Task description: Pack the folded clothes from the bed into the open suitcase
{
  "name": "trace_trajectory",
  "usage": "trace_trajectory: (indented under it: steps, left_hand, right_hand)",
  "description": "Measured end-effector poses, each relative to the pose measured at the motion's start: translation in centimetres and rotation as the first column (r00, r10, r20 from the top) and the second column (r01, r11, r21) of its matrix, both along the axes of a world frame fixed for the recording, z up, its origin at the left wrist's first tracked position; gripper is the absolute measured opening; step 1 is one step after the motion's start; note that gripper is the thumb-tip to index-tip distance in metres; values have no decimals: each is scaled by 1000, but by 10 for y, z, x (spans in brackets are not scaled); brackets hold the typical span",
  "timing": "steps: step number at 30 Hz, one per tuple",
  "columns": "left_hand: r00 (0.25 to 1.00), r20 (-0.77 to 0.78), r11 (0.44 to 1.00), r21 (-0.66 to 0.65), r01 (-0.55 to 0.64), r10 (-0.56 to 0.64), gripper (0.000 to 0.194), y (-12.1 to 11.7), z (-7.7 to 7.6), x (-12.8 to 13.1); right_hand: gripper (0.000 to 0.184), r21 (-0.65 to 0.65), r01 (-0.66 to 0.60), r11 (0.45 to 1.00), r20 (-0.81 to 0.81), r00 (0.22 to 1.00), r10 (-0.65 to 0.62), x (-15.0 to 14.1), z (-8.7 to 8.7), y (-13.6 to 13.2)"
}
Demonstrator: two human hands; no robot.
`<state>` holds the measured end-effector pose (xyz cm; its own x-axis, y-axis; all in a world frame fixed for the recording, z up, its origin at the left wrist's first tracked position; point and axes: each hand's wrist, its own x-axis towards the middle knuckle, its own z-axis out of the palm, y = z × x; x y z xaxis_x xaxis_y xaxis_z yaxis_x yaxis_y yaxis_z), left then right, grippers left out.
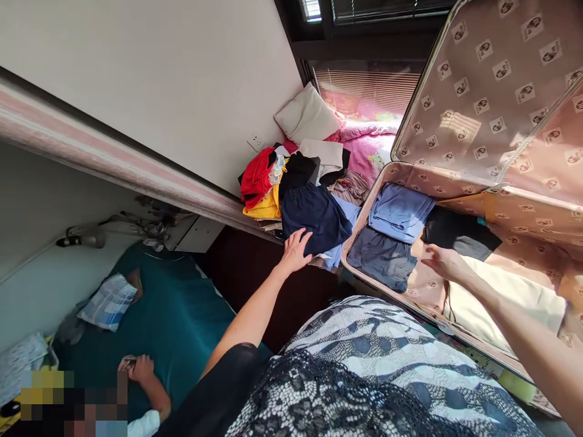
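Observation:
My left hand [295, 251] rests its outstretched fingers on the lower left edge of a pair of navy shorts [314, 215] with a gathered waistband. They lie on top of a pile of clothes. Over the open suitcase [485, 176] hovers my right hand [441, 261], loosely curled, with nothing visible in it; its fingertips are partly hidden. Inside the suitcase are folded blue clothing [401, 209], a dark grey folded garment [382, 258], a black garment [460, 235] and a cream garment [505, 291] with a drawstring, beneath my right forearm.
Red clothing [259, 176] and yellow clothing [264, 205] sit at the pile's left, near a beige pillow [306, 112] and a pink quilt [364, 145]. A wall edge [136, 164] separates a lower bed with a green sheet [182, 309], where another person's hand [141, 368] shows.

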<state>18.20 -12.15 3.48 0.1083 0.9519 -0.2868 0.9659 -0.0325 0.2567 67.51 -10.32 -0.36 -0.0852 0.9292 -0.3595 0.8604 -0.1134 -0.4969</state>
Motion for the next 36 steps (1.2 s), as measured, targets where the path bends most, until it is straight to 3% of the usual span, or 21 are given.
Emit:
trace_trajectory:
  steps: [2,4,7,9,11,14,17,19,21,23,26,28,30,31,33,36]
  left_hand:
    - [995,-70,997,14,70,-69,93,-7,-7,-3]
    - [988,-115,994,28,107,-103,100,-11,-13,-6]
    - [983,-139,992,14,127,-124,105,-16,-21,-10]
    - [984,-132,993,2,122,-120,104,-20,-23,-13]
    - [989,-101,994,6,107,-106,96,-22,-22,-16]
    - [996,-44,996,19,82,-81,82,-17,-16,-21]
    - [998,-48,998,30,49,-47,66,-2,-2,-29]
    - [997,-71,996,83,32,-26,56,14,15,-36]
    - [998,-64,978,203,36,-24,50,33,44,-43]
    - [998,-16,928,369,55,-53,46,53,84,-46]
    - [979,56,795,594,125,-196,44,76,157,-35]
    - [936,79,723,658,210,-344,50,86,202,-14]
    - [866,103,669,682,297,-489,51,95,233,17]
    - [821,126,658,670,344,-557,50,101,241,36]
    - [710,201,662,589,463,-675,47,115,242,80]
    - [568,335,659,406,633,-752,48,144,211,160]
  right_hand:
    - [26,15,-130,991,-9,991,130,-44,13,14]
    - [38,111,-321,941,-4,946,323,-93,30,27]
    - [55,296,-576,762,76,809,583,-161,51,43]
    - [55,309,-682,663,164,725,669,-192,57,56]
    - [49,247,-746,618,220,664,714,-208,56,70]
    - [43,157,-793,589,194,610,769,-213,49,88]
    - [34,197,-793,577,117,603,789,-213,50,102]
    - [31,269,-752,601,71,638,767,-216,57,111]
    - [29,363,-657,660,5,710,704,-218,72,120]
    - [24,484,-518,705,-108,765,635,-213,97,128]
    - [13,611,-290,737,-337,747,573,-184,153,129]
    - [15,582,-160,797,-500,703,506,-149,196,119]
    - [25,498,-66,865,-642,642,419,-104,234,102]
    - [31,451,-31,892,-690,622,371,-79,247,92]
    - [40,350,30,936,-735,629,255,-27,258,73]
    - [49,212,130,969,-738,671,71,50,238,49]
